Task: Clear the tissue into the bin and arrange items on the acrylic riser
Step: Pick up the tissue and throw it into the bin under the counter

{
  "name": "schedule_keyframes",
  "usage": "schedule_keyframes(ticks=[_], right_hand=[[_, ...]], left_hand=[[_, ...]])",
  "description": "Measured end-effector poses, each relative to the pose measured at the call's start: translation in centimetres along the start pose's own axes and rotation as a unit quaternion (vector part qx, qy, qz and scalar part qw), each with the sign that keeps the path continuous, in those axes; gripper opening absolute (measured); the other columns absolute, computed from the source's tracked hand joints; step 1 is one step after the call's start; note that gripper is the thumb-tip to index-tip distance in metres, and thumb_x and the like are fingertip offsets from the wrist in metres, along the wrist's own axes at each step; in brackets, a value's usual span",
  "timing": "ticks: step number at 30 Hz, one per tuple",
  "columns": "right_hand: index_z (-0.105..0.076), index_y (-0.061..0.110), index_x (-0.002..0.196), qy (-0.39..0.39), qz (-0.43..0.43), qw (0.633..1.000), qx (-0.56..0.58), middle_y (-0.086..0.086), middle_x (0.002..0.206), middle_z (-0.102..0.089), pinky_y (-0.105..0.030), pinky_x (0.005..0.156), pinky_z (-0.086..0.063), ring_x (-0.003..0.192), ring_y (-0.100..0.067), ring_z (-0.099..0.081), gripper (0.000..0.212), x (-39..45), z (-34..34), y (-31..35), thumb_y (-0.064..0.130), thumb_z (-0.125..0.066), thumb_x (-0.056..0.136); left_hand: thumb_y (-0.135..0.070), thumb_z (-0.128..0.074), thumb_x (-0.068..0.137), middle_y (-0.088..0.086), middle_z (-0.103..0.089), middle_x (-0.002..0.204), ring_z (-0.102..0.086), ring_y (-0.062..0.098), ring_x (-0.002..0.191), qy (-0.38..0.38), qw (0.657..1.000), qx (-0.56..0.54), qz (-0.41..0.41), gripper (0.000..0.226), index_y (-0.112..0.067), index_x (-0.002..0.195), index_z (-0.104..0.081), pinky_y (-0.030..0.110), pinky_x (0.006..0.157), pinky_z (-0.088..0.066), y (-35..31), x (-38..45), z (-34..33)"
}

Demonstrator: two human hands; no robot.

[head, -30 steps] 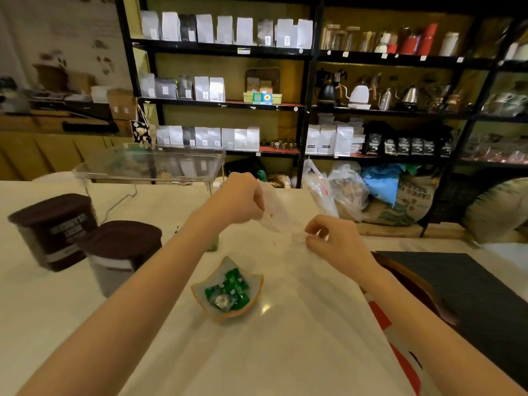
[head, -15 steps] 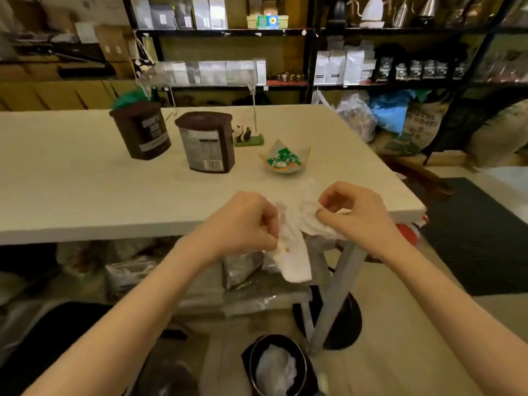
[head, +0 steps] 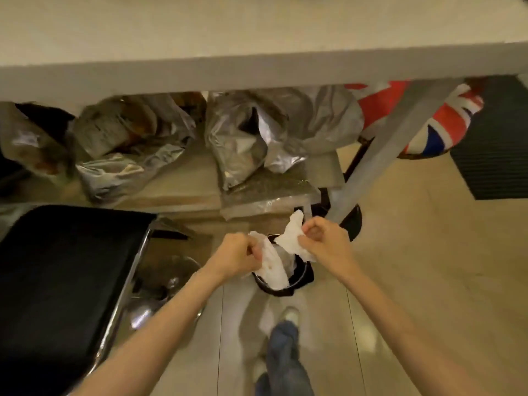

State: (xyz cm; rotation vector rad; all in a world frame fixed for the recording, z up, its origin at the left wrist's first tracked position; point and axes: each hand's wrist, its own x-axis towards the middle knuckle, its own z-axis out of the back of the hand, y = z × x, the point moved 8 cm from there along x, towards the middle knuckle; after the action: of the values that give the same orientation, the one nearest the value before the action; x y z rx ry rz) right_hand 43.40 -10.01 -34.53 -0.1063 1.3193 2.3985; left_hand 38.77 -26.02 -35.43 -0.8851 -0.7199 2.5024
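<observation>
Two bare hands, left [head: 238, 254] and right [head: 325, 241], fingers clenched on crumpled white tissue [head: 274, 265], held just above small round black bin [head: 297, 284] on pale tiled floor [head: 414, 252].

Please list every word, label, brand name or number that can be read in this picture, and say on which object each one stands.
None can be read.
The tissue in both hands, the bin under it and the table edge show no print.
The silver bags under the table are too blurred to tell.
The flag-patterned stool bears a pattern only, no letters.
</observation>
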Motion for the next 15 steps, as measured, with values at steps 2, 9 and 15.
schedule_keyframes(ticks=[2,9,15], right_hand=[[-0.062,0.006,0.093,0.009,-0.041,0.999,-0.013,0.0,0.081,-0.059,-0.004,0.055,-0.04,0.076,-0.013,-0.056,0.013,1.3,-2.8,-4.9,0.008,-0.062,0.08],[-0.06,0.007,0.108,0.047,-0.126,0.988,-0.069,-0.004,0.099,-0.06,-0.025,0.081,-0.039,0.095,-0.021,-0.056,0.021,5.9,-13.1,-22.6,0.011,-0.051,0.089],[-0.053,0.007,0.111,0.06,-0.158,0.981,-0.093,-0.015,0.116,-0.055,-0.034,0.083,-0.044,0.1,-0.029,-0.056,0.022,9.8,-20.3,-33.1,0.014,-0.045,0.092]], left_hand=[[-0.002,-0.059,0.075,-0.003,-0.057,0.078,-0.051,0.011,0.077,-0.002,1.0,-0.003,0.023,0.016,-0.003,0.087,-0.07,0.005,0.053,-0.038,3.3,2.1,-3.7],[-0.001,-0.052,0.084,0.015,-0.066,0.102,-0.056,0.022,0.088,0.009,0.996,-0.02,0.082,0.018,-0.004,0.09,-0.069,0.012,0.057,-0.033,13.9,11.8,-17.4],[-0.006,-0.051,0.087,0.018,-0.061,0.113,-0.057,0.03,0.101,-0.005,0.995,-0.004,0.102,0.018,-0.005,0.098,-0.066,0.022,0.074,-0.034,21.5,19.6,-26.0]])
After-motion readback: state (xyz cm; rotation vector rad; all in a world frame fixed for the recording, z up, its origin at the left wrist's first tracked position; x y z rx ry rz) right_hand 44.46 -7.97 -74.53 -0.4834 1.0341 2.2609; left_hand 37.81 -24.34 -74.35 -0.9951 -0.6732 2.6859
